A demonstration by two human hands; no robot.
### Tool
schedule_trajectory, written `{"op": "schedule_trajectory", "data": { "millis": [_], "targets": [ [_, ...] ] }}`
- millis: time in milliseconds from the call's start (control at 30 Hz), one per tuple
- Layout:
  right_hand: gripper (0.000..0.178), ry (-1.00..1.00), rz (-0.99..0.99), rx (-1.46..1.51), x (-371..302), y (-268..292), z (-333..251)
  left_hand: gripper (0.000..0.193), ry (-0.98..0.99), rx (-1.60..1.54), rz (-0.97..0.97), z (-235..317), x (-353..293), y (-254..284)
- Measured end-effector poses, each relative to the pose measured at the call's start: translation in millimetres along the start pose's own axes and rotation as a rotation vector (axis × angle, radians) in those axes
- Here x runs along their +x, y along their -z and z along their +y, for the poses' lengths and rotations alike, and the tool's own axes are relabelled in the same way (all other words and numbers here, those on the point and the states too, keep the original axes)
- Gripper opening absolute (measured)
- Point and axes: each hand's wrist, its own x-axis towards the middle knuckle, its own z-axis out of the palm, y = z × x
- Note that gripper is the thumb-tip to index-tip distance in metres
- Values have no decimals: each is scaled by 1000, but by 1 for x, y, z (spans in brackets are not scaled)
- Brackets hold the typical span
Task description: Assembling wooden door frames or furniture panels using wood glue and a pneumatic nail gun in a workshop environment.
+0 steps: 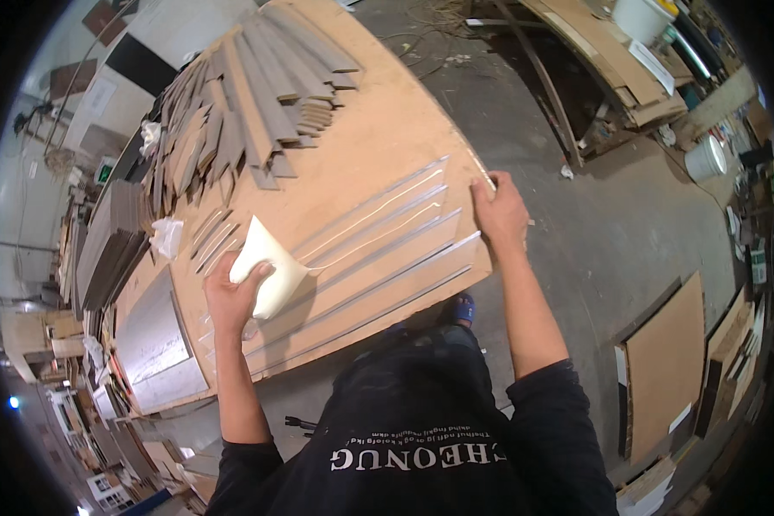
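My left hand [230, 297] grips a soft, cream-white bag of glue [273, 279], its thumb pressed into the side. From the bag's pointed right corner a thin pale line of glue runs down. Below it, several long narrow grey strips [378, 268] lie side by side on a tan board tabletop [387, 112]. Pale glue lines show along the farther strips. My right hand [500, 211] is closed around the board's right edge, near the strips' right ends; its fingertips are partly hidden.
A large heap of grey-brown strips [249, 86] covers the table's far left. Shorter strips [215, 234] and a metal sheet [153, 344] lie at the left. Tan panels [666, 370] lean at the right. A cluttered workbench [611, 60] and white bucket [705, 160] stand at the far right.
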Motion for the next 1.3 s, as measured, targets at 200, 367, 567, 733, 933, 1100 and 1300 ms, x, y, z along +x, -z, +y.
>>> {"op": "schedule_trajectory", "data": {
  "millis": [200,367,567,733,933,1100,1300],
  "targets": [
    [44,35,21,-40,-2,-3,1,23,81,115,75,-33,-15,44],
    [44,68,22,-52,-6,-1,0,27,107,152,163,-58,-28,76],
    [46,58,7,-63,-9,-1,-2,31,126,308,250,-100,-44,121],
    [46,87,22,-54,-8,-4,4,33,207,319,322,-118,-55,150],
    [46,77,23,-28,-8,-6,7,38,268,460,351,-135,-65,176],
    [44,114,40,-24,-4,-9,13,40,293,540,382,-157,-72,190],
    [43,96,37,-42,-8,-7,7,41,340,598,381,-170,-74,198]
  ]
}}
